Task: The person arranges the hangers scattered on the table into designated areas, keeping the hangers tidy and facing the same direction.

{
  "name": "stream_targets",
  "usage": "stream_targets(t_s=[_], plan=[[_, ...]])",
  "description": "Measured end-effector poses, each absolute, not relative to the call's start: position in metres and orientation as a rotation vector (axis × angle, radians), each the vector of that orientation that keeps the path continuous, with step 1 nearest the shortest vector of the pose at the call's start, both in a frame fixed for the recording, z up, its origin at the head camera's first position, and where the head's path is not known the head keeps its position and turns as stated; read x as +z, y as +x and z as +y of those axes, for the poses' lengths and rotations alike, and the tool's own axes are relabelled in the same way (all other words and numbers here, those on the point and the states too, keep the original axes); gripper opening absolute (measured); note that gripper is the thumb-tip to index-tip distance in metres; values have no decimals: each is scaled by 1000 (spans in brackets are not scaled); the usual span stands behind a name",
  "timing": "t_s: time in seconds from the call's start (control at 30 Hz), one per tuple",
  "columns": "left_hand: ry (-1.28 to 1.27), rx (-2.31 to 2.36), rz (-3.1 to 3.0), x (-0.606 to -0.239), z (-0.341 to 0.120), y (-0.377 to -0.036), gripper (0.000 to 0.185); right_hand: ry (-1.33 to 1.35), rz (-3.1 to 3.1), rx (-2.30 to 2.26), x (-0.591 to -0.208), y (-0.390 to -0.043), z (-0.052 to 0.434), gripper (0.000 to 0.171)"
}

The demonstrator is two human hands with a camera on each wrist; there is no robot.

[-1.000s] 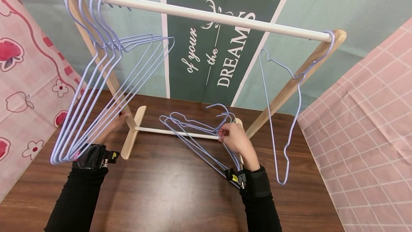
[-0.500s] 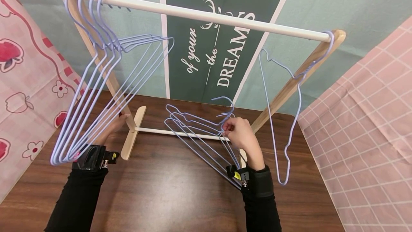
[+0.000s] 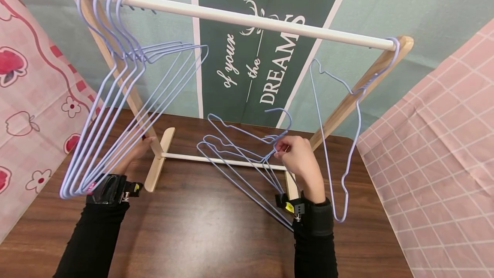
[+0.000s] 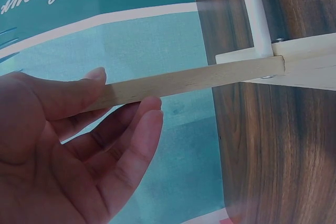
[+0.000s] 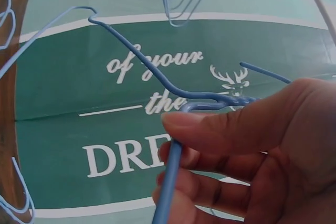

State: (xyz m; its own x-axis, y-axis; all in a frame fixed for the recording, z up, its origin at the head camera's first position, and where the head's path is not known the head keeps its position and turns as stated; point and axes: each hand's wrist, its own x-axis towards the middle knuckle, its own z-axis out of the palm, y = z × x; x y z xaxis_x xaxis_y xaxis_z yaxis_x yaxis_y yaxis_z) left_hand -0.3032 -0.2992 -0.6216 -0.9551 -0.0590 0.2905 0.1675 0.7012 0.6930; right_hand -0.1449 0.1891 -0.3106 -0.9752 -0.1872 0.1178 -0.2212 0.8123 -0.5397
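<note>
1. Head view: the bare right hand (image 3: 299,155) has moved up and to the right since half a second ago, taking a lavender-blue wire hanger (image 5: 136,52) with it; the hanger's hook now stands higher against the dark-green backdrop (image 3: 239,98), and its shoulder shows apart from the hangers below.

2. Right wrist view: thumb and fingertips pinch that hanger just beside its twisted neck.

3. Below it, more lavender-blue wire hangers (image 3: 245,151) overlap by the slim white lower bar (image 3: 189,157), above the dark-brown wood-grain table (image 3: 208,226); their exact count is hard to make out.

4. Left wrist view: the bare left hand (image 4: 63,161) pinches a flat, pale wooden upright (image 4: 184,81) between thumb and fingers, its position matching the earlier frame.

5. Four lavender-blue hangers (image 3: 135,52) hang bunched at the left end of the round white top rail (image 3: 251,19), and one single lavender-blue hanger (image 3: 359,117) hangs at the right end, all unchanged.

6. Hidden parts: hung hangers cross in front of the left hand in the head view; the right hand covers part of the held hanger's neck and hook in its wrist view, and the lower fingers are cut off by the bottom edge. Where the held hanger's far corner ends is unclear.
</note>
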Motion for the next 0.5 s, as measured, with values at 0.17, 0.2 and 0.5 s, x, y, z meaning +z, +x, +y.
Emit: stream_targets(t_s=[0.17,0.2,0.5], plan=[[-170,-1170,-2528,-693,-331,-340,43,291,-2903,878,-305,-143,191,6],[-154,-1148,-2544,-692,-330,-340,42,279,-2900,879,-303,-143,192,6],[-119,-1111,-2607,-573,-277,-273,31,225,-2866,874,-295,-141,194,5]])
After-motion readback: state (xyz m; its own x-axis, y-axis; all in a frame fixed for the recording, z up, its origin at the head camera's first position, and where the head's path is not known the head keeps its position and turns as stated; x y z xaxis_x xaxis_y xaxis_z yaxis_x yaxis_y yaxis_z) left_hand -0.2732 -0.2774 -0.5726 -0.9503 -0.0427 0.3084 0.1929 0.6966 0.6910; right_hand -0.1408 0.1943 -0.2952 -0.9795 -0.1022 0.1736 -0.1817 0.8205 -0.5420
